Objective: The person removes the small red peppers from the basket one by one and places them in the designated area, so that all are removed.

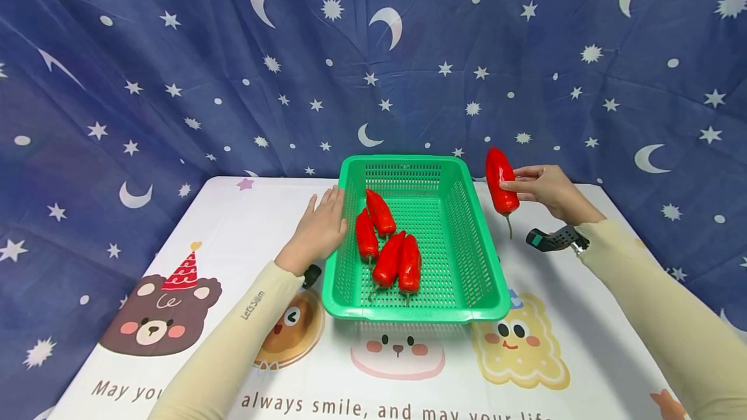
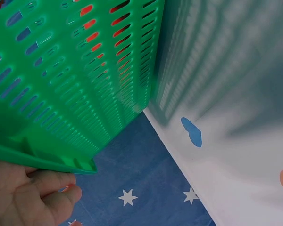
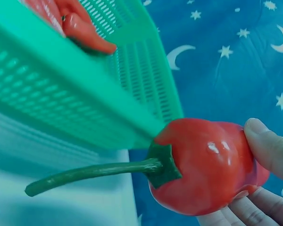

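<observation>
Four red peppers (image 1: 410, 264) lie bunched in the left half of a green basket (image 1: 414, 314), and a fifth, the held pepper (image 1: 500, 180), hangs in the air just beyond the right rim. The right hand (image 1: 551, 190) has it pinched, thumb on one face and fingers clamped against the other. They take it by the body, which I suppose gives a surer hold than the thin stem (image 3: 89, 174); that leaves the stem pointing downward and the blunt tip up.

The left hand (image 1: 318, 229) rests at the basket's left rim, its fingers nearly straight and a little apart — perhaps to steady so light a thing, though I cannot tell how hard it presses. The basket stands roughly mid-tabletop (image 1: 245, 245), within easy reach of both arms.

The peppers gleam like lacquer (moulded plastic, I would guess), long bodies tapering, shoulders plump and faintly dimpled. From the right wrist the stem shows as a matte green rod, slightly bowed, set in a jagged cap (image 3: 162, 167). Stiff plastic makes the basket: slotted walls, a floor of fine holes, a smooth turned lip. Behind it hangs a creased blue curtain (image 1: 303, 76) — moons and stars in white — above the tabletop's cartoon prints (image 1: 154, 316).
</observation>
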Motion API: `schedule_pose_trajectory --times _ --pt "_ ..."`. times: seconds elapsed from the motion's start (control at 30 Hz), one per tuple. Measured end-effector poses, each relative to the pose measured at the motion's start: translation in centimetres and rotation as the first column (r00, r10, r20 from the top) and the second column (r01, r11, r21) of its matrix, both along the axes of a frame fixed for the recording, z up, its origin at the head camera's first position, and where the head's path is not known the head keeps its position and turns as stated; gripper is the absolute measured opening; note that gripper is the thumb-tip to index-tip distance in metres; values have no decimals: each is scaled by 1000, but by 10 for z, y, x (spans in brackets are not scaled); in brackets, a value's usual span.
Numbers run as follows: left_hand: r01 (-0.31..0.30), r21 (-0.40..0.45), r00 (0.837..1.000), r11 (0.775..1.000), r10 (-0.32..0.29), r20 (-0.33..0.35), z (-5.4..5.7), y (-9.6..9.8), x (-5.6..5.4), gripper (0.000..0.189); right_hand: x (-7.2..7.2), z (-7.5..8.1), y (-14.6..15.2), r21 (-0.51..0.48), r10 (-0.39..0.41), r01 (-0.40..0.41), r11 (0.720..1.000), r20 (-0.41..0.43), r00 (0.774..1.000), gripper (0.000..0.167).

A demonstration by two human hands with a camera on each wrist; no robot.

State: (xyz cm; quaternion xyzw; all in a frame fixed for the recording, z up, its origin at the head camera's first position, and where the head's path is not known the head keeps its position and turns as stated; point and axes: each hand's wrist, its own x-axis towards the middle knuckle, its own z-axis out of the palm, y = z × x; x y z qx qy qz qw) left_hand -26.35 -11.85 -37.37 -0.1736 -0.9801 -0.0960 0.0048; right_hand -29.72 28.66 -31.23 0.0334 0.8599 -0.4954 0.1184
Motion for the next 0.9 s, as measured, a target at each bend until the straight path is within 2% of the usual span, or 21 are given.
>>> schedule_pose_trajectory --times 0.9 --pt "8 -7 1000 1000 -8 -12 1 0 1 61 -18 -61 25 -12 -59 60 998 73 996 78"
